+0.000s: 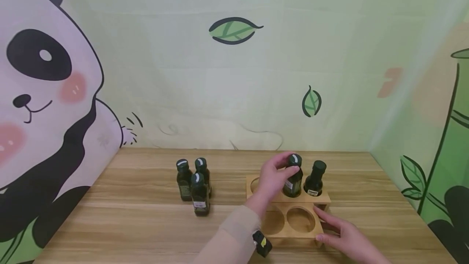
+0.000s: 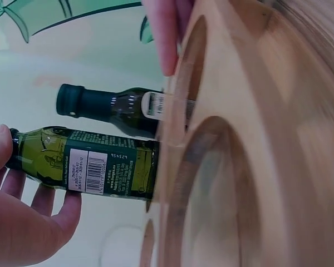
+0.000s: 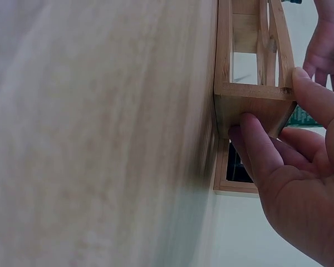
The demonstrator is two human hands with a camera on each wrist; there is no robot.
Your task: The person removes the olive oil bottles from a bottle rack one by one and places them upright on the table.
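Note:
My left hand holds a green glass bottle near its dark cap. The bottle stands in a round hole in the upper tier of a two-step wooden bottle rack. In the left wrist view, that bottle shows a barcode label, and its base is hidden by the rack. A second dark bottle, with a longer neck, sits in the hole to its right. My right hand grips the rack's right end at the lower tier. In the right wrist view, fingertips touch the wooden end panel.
Three dark-capped bottles stand grouped on the wooden table, left of the rack. Two round holes in the lower tier hold no bottles. A panda-print cloth hangs behind and beside the table.

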